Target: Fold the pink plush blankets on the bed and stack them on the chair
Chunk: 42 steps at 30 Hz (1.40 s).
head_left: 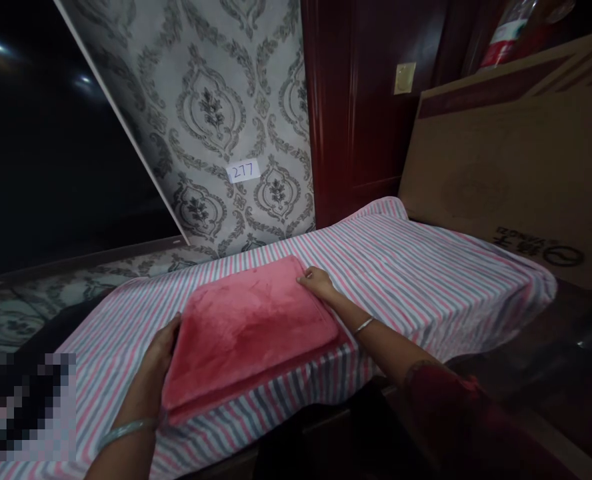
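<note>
A pink plush mat [246,327] lies flat on a striped cloth, with two layers showing along its front edge; whether it is folded or two stacked pieces I cannot tell. At its left edge is my left hand [162,347], closed on the side, with the fingertips partly hidden. My right hand [319,283] pinches the right edge near the far corner, thumb on top. Beneath the mat, the striped cloth [386,267] in pink, grey and white covers the table and hangs over its front edge.
A dark television screen [66,147] stands at the left, against patterned wallpaper with a paper label [243,171] reading 277. To the right are a dark red wood panel [356,120], a large cardboard box [501,160] and a bottle [509,33] behind it.
</note>
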Available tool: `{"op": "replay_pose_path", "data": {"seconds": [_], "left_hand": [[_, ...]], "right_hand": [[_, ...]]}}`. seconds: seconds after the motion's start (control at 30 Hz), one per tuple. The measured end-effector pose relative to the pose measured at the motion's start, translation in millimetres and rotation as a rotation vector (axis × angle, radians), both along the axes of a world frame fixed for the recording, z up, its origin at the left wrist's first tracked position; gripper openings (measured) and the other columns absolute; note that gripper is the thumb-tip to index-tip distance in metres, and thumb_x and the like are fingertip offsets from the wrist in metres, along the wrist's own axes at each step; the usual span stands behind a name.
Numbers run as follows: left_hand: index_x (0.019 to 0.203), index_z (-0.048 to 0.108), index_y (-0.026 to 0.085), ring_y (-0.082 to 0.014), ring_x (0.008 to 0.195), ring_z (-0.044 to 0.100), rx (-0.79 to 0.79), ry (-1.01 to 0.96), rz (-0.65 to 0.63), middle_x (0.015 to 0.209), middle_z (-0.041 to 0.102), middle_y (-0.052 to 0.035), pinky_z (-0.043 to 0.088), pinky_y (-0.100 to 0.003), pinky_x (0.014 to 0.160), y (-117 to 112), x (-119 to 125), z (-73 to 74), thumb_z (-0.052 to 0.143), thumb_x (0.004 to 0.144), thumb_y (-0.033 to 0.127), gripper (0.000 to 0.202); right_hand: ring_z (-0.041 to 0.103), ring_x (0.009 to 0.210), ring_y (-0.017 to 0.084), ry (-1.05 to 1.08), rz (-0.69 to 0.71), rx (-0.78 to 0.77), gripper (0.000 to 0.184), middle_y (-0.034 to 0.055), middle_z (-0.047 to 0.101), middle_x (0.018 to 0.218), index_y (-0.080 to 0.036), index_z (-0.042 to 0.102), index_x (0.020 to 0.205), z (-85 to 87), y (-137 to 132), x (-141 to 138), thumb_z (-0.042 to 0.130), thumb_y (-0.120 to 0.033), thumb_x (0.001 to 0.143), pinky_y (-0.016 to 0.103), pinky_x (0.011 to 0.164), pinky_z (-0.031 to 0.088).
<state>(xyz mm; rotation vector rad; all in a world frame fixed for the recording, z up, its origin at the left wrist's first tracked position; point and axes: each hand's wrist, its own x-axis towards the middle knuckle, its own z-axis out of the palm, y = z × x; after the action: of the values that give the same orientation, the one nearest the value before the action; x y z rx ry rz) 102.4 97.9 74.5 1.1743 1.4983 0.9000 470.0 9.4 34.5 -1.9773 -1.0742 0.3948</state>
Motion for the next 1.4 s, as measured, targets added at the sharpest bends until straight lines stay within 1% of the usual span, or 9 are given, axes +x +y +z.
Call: {"op": "replay_pose_path", "data": {"seconds": [0.13,0.27,0.4,0.63,0.77,0.93,1.1,1.23,1.4], "left_hand": [[0.062,0.061,0.02,-0.0302,0.078,0.069,0.173,0.417,-0.073,0.063,0.067,-0.0102,0.053,-0.035,0.066,11,-2,-13.2,0.057,0.08,0.035,0.024],[0.049,0.048,0.025,-0.0364,0.089,0.067,0.276,0.544,-0.014,0.061,0.064,-0.014,0.051,-0.041,0.076,15,0,-24.2,0.052,0.078,0.031,0.03],[0.057,0.058,0.023,-0.034,0.086,0.069,0.263,0.499,-0.06,0.068,0.07,-0.0137,0.053,-0.041,0.077,16,-3,-25.2,0.052,0.077,0.038,0.026],[0.059,0.06,0.023,-0.0369,0.098,0.07,0.176,0.402,-0.114,0.069,0.071,-0.015,0.056,-0.043,0.084,15,-5,-14.5,0.056,0.075,0.05,0.032],[0.062,0.06,0.022,-0.037,0.092,0.07,0.255,0.442,-0.122,0.075,0.073,-0.0159,0.056,-0.044,0.081,15,-4,-20.5,0.053,0.076,0.05,0.032],[0.059,0.054,0.024,-0.0366,0.091,0.07,0.304,0.532,-0.103,0.078,0.073,-0.0172,0.054,-0.045,0.084,23,-6,-31.9,0.049,0.076,0.047,0.029],[0.061,0.054,0.024,-0.0359,0.091,0.07,0.302,0.54,-0.13,0.081,0.073,-0.0179,0.053,-0.045,0.084,24,-6,-35.2,0.043,0.079,0.048,0.032],[0.06,0.05,0.026,-0.0368,0.09,0.07,0.312,0.618,-0.1,0.078,0.071,-0.0183,0.053,-0.045,0.082,20,-1,-34.3,0.04,0.08,0.048,0.031],[0.061,0.046,0.028,-0.0357,0.092,0.07,0.359,0.647,-0.076,0.083,0.071,-0.0205,0.052,-0.043,0.083,18,3,-37.1,0.038,0.079,0.047,0.027]], "right_hand": [[0.065,0.082,0.015,0.02,-0.058,0.046,0.008,0.0039,0.073,0.088,-0.017,0.07,0.086,-11.9,0,3,0.065,-0.022,0.083,0.022,0.068,0.041],[0.062,0.074,0.014,0.066,-0.102,0.06,0.008,0.0028,0.071,0.079,-0.017,0.068,0.079,-27.1,-2,7,0.062,-0.019,0.083,0.022,0.065,0.04],[0.062,0.073,0.013,0.088,-0.075,0.079,0.007,0.0014,0.071,0.081,-0.017,0.069,0.084,-30.0,2,10,0.064,-0.022,0.083,0.021,0.063,0.04],[0.064,0.077,0.016,0.055,-0.041,0.076,0.023,0.0054,0.072,0.083,-0.016,0.071,0.083,-7.9,29,18,0.065,-0.038,0.088,0.023,0.063,0.038],[0.063,0.071,0.016,0.063,-0.045,0.042,0.025,0.0059,0.072,0.078,-0.016,0.072,0.08,-0.5,47,19,0.067,-0.039,0.088,0.024,0.059,0.036],[0.063,0.069,0.017,0.101,-0.104,-0.016,0.022,0.0089,0.071,0.077,-0.014,0.071,0.078,-5.1,52,18,0.064,-0.031,0.089,0.024,0.055,0.033],[0.062,0.066,0.015,0.124,-0.089,-0.022,0.029,0.0064,0.071,0.076,-0.015,0.071,0.081,-3.0,55,19,0.06,-0.038,0.093,0.023,0.054,0.034],[0.063,0.067,0.016,0.116,-0.05,-0.036,0.037,0.0066,0.07,0.074,-0.015,0.071,0.08,7.5,70,24,0.061,-0.048,0.091,0.023,0.056,0.037],[0.067,0.078,0.022,0.086,-0.055,-0.044,0.031,0.01,0.07,0.073,-0.012,0.073,0.087,14.5,94,30,0.07,-0.043,0.084,0.025,0.063,0.042]]}}
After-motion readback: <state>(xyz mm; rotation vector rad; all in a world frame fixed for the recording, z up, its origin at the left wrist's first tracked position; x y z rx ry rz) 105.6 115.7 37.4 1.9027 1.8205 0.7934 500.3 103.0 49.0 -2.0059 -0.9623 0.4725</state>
